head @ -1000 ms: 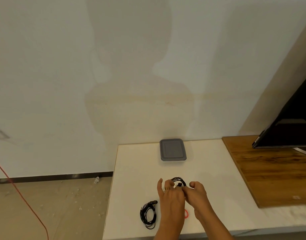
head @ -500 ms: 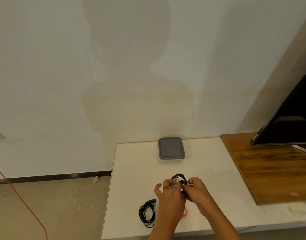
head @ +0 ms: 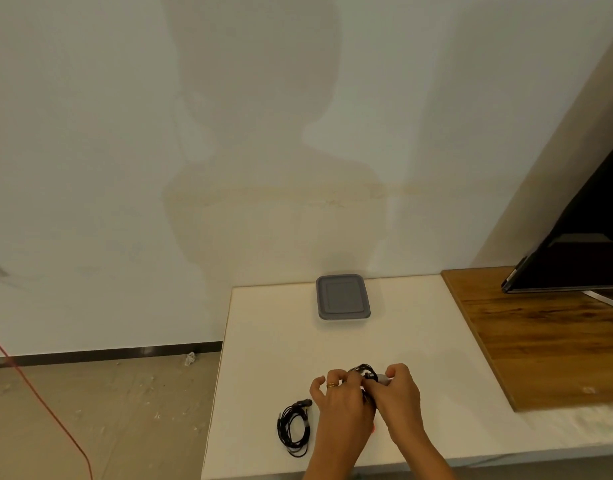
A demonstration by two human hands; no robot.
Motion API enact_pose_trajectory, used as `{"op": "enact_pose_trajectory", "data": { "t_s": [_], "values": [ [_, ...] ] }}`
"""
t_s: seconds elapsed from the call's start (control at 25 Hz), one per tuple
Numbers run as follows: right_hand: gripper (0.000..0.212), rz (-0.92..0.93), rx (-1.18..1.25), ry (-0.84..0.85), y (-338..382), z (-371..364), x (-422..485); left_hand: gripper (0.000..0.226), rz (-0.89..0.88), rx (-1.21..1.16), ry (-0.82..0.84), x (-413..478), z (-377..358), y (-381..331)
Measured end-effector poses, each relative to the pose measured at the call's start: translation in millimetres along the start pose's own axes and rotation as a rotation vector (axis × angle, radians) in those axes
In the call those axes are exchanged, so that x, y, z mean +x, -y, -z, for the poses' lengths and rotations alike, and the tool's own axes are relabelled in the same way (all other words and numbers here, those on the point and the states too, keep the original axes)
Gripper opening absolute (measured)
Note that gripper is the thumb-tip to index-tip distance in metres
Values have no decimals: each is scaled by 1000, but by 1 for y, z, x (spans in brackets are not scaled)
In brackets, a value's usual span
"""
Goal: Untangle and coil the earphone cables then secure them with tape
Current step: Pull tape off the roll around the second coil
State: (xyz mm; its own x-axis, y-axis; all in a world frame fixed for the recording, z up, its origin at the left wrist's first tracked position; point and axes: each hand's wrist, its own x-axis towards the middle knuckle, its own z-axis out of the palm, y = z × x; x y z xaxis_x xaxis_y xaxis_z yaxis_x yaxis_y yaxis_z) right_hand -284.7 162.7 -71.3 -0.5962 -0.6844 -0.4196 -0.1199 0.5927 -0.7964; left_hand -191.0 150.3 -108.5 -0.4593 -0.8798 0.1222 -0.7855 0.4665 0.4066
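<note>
Near-left on the white table (head: 280, 341), the coiled earphone (head: 293, 427) lies unmoved. Just right, the left hand (head: 343, 403), fingers straight a second ago, now curls round the earphone cable bundle (head: 362, 370); the right hand (head: 398, 393) pinches a pale strip (head: 383, 378) against it.

Two bare hands show at the lower edge of the view on bare forearms (head: 332, 455), the skin uncovered right to the frame's edge. The left hand (head: 339, 405) wears a narrow gold ring (head: 331, 385) on one finger, close to the knuckle. The right hand (head: 400, 394) and its wrist are bare.
</note>
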Motion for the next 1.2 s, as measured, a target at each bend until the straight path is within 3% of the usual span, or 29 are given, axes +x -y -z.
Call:
{"op": "enact_pose_trajectory", "data": {
  "t_s": [0.12,0.44,0.56,0.64,0.8,1.08,1.12,1.2],
  "values": [
    [32,-78,48,14,1,-1,6,37,11,-49,-67,1,3,0],
    [29,-176,233,131,11,1,10,23,133,-136,-83,4,7,0],
    [18,-158,274,162,14,0,8,7,214,-160,-125,2,8,5],
    [12,-124,238,179,15,-1,6,11,312,-258,-40,1,16,5],
    [17,-62,191,204,14,-2,4,27,512,-547,53,6,35,9],
    [26,232,-129,431,8,1,-3,21,784,-935,100,9,41,26],
    [24,278,-133,403,9,2,-3,20,833,-1009,100,8,41,27],
    [13,315,-50,175,10,3,1,21,911,-1176,101,7,41,30]
  ]
}}
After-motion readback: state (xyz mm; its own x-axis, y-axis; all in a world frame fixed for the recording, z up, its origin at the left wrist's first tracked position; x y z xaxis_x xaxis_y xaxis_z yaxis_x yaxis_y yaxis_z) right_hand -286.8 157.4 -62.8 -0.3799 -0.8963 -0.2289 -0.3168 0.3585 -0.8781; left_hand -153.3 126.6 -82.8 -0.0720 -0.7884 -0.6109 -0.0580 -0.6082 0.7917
